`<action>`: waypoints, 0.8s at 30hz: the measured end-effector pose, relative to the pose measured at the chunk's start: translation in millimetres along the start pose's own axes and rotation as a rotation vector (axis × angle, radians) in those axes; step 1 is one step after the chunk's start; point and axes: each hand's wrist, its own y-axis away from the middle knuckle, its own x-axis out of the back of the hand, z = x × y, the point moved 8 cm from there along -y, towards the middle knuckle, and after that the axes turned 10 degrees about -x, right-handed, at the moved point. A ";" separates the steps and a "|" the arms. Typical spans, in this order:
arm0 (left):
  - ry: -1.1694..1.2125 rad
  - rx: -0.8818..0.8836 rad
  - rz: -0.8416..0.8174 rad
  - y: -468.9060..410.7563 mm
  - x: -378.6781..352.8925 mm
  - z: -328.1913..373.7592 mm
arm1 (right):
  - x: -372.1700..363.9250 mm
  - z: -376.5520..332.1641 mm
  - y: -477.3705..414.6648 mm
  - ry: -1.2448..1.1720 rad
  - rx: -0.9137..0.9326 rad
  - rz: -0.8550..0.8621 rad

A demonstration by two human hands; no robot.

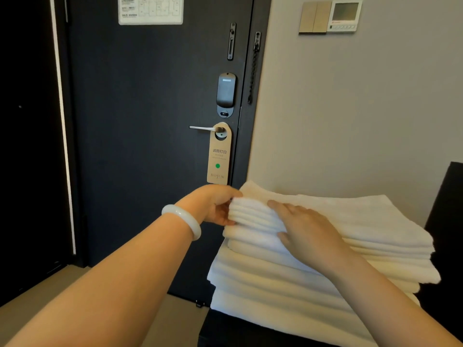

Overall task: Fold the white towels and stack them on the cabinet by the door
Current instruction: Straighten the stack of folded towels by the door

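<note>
A tall stack of folded white towels (325, 284) sits on a dark cabinet (225, 331) at the lower right, beside the door. The top towel (363, 216) lies flat on the stack. My left hand (215, 204), with a pale bangle on its wrist, grips the left edge of the upper towels, thumb on top and fingers curled under. My right hand (303, 229) lies flat with straight fingers on the front left part of the stack, pressing the upper towels.
A dark door (150, 146) with a lever handle (203, 128), card lock and hanging tag (218, 159) stands right behind the stack's left edge. A pale wall with switches and a thermostat (344, 16) rises behind. A dark panel (448, 221) flanks the stack's right.
</note>
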 end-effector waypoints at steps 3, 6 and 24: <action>-0.008 0.006 0.013 1.2 4.3 -17.9 | -14.6 3.8 4.7 -0.032 0.004 -0.027; 0.040 -0.033 0.055 2.3 7.2 -13.3 | -11.8 8.5 1.2 -0.093 -0.007 0.032; 0.352 -0.076 -0.080 14.5 0.2 -38.4 | -26.6 -31.8 -7.4 -0.025 0.040 -0.091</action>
